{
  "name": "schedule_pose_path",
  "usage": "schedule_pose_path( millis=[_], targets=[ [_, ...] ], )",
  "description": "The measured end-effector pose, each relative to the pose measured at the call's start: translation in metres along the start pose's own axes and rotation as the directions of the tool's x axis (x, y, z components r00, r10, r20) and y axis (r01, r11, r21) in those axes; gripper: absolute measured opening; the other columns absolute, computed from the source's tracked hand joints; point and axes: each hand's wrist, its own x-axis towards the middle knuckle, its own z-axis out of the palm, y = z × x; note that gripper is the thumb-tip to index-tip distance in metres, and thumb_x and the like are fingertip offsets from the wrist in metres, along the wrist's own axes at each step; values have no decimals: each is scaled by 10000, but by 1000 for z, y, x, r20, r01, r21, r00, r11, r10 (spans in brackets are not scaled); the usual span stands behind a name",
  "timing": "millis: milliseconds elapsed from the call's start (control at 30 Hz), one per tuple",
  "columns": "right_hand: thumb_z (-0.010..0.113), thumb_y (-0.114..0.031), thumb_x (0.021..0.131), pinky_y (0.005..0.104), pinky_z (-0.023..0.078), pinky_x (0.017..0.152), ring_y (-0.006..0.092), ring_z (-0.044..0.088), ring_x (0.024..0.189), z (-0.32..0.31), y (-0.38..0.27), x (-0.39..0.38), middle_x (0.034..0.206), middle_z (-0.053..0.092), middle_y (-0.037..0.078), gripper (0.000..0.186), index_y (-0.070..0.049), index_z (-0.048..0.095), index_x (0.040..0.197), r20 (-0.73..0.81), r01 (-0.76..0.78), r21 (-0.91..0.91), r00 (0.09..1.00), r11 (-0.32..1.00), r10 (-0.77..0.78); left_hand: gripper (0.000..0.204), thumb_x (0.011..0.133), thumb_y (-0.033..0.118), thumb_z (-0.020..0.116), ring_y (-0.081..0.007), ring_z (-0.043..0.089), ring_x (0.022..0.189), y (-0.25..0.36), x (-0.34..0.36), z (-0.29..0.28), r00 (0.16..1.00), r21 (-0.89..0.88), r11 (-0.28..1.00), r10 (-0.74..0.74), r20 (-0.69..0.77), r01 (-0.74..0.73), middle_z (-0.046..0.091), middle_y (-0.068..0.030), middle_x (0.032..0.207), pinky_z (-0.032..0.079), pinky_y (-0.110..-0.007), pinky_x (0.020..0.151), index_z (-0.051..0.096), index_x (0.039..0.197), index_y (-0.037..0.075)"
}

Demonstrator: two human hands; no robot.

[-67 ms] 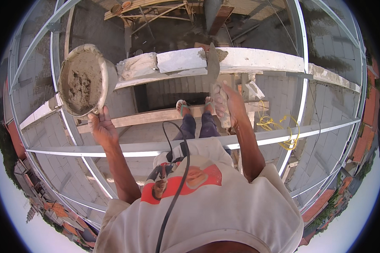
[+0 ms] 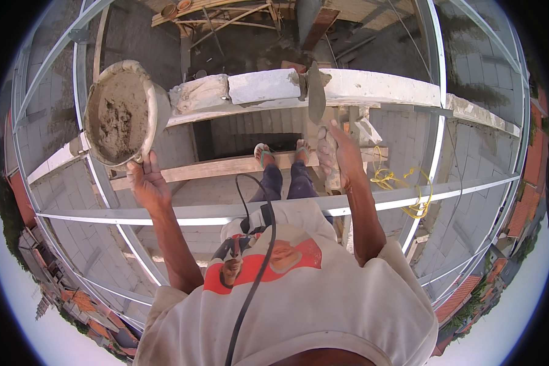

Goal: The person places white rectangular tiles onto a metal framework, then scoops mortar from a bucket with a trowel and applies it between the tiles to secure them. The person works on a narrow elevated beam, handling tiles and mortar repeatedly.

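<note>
A bucket [image 2: 157, 116] full of grey wet mortar [image 2: 123, 119] tilts toward me on the left, at the end of the block wall. My left hand [image 2: 148, 183] grips its lower rim. On the right, my right hand [image 2: 340, 152] is wrapped round the handle of a mortar-smeared trowel [image 2: 316, 94]. The blade points away from me, over the wall's top near a gap with mortar in it. To the left of the blade lies a white block [image 2: 264, 86], with a rougher mortar-coated block [image 2: 204, 93] beside it. The white wall top [image 2: 381, 85] continues to the right.
Metal bars [image 2: 226, 213] cross in front of my body and rise at both sides. My feet stand on a wooden plank [image 2: 195, 171] high above a floor. A tangled yellow rope [image 2: 409, 183] hangs at right. Bamboo poles [image 2: 226, 8] lie beyond the wall.
My right hand and the trowel have shifted slightly to the right and toward me. The bucket and left hand have barely moved.
</note>
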Motion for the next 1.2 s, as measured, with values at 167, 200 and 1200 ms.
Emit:
schedule_pose_path(
  millis=[167, 200, 1200],
  targets=[
    [499, -422, 1100, 308, 379, 354, 139, 456, 417, -3, -7, 1, 646, 509, 13, 406, -52, 591, 965, -103, 142, -97, 983, 985, -152, 334, 1101, 213, 553, -264, 672, 1211, 0, 2, -4, 1000, 22, 1000, 18, 15, -18, 663, -127, 1325, 512, -453, 1149, 538, 1372, 18],
    [502, -421, 1100, 313, 383, 355, 143, 460, 416, -4, -7, 6, 644, 509, 16, 409, -48, 590, 958, -114, 151, -99, 980, 984, -162, 335, 1101, 212, 553, -265, 669, 1216, -1, 3, -4, 1000, 32, 999, 24, 19, -24, 660, -126, 1329, 510, -455, 1151, 536, 1373, 19],
    [523, -443, 1093, 327, 365, 360, 149, 453, 409, -7, 0, 11, 630, 506, 23, 423, -45, 597, 968, -99, 58, -124, 993, 991, -71, 336, 1100, 212, 553, -257, 691, 1176, -2, 5, -11, 999, 4, 1000, 6, 47, -6, 666, -132, 1313, 546, -431, 1119, 527, 1368, 10]
  ],
)
